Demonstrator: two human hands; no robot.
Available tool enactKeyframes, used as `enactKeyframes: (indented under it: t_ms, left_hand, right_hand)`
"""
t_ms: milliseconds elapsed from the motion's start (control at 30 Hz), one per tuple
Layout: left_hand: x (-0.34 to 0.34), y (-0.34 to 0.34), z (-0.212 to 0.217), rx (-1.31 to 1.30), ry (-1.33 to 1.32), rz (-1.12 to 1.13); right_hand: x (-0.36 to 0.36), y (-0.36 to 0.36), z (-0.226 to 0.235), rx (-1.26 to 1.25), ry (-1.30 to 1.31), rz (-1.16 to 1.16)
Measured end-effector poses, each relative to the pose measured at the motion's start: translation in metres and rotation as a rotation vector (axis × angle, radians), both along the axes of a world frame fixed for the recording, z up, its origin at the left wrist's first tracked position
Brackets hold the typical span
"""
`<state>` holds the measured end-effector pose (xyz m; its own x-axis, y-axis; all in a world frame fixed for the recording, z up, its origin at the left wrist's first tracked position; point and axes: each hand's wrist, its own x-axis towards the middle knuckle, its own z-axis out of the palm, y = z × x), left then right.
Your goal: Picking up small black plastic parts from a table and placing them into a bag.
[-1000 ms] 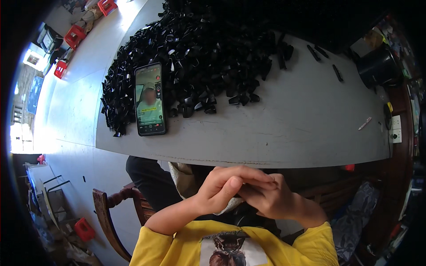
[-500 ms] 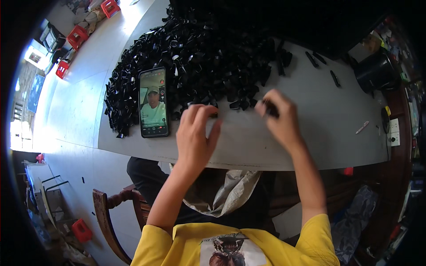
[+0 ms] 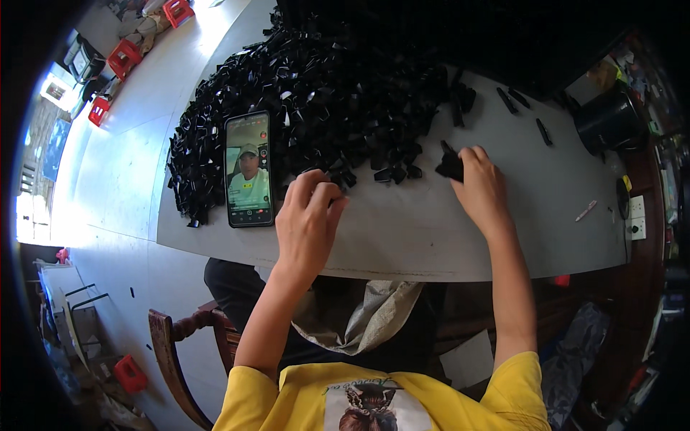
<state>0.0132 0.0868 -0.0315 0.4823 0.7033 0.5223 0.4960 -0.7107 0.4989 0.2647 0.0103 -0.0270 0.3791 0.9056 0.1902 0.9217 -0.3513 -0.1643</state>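
grey table (image 3: 402, 230) | black clip heap (image 3: 323, 93) | phone (image 3: 249, 169) | pen (image 3: 586, 210)

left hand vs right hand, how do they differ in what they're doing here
The left hand rests at the near edge of the pile of black plastic parts, beside the phone, fingers curled with no part plainly in its grasp. The right hand is shut on one black plastic piece, out on bare table right of the pile. Both reach forward, backs up.

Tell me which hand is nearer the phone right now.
Left. The left hand rests on the table just right of the phone, nearly beside its edge. The right hand is far across the table, gripping a black clip.
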Motion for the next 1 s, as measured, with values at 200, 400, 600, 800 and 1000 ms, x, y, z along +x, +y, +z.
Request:
enactKeyframes:
  t_ms: [200,400,600,800,1000]
  left_hand:
    - [-0.025,-0.023,0.011,-0.499,-0.336,-0.181]
    - [-0.039,-0.042,0.035,-0.403,-0.272,-0.349]
    - [-0.039,-0.053,0.036,-0.399,-0.314,-0.385]
    - [-0.035,-0.053,0.039,-0.284,-0.33,-0.433]
    - [-0.038,-0.055,0.039,-0.383,-0.325,-0.549]
  right_hand:
    - [-0.02,-0.045,0.016,0.083,0.428,0.19]
    - [-0.08,-0.066,0.049,0.24,0.637,0.573]
    - [-0.089,-0.068,0.053,0.316,0.623,0.63]
    - [-0.089,-0.069,0.055,0.276,0.561,0.675]
    - [-0.092,-0.068,0.053,0.226,0.585,0.682]
